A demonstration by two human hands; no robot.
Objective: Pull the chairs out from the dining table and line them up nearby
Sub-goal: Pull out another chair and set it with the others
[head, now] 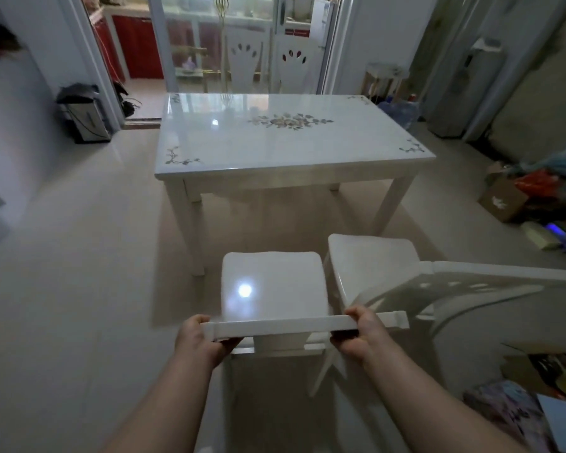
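A glossy white chair (272, 282) stands on the floor in front of me, away from the white dining table (275, 148) with its flower pattern. My left hand (198, 338) grips the left end of the chair's top rail and my right hand (361, 331) grips its right part. A second white chair (373, 256) stands right beside it, its backrest reaching toward the right. Behind the table's far side two more white chairs (244, 60) (294, 63) show only their carved backs.
A cardboard box (504, 199) and colourful clutter lie along the right wall. More boxes and papers (536, 387) sit at the lower right. A black and silver appliance (84, 116) stands by the left wall. Pale tiled floor stretches wide to the left.
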